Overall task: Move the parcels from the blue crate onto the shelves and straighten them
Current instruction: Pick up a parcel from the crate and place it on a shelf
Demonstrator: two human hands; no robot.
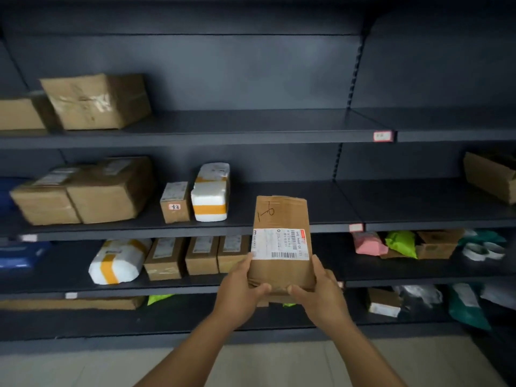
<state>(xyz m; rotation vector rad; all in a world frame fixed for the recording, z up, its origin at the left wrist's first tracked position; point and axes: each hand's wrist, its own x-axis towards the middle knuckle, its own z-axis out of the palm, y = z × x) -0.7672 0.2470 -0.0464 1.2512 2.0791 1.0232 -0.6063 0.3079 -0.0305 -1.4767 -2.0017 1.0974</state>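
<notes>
A flat brown cardboard parcel (282,216) with a white shipping label and handwriting on it is held upright in front of the dark shelving. My left hand (241,289) grips its lower left corner and my right hand (321,291) grips its lower right corner, thumbs on the front face. The parcel's top reaches the front edge of the middle shelf (279,188). The blue crate is out of view.
On the middle shelf stand two large boxes (83,191), a small box (175,202) and a white foam parcel (211,191). More boxes fill the shelf below (201,255). Coloured bags (399,243) lie at the right. A box (97,100) sits on the upper shelf.
</notes>
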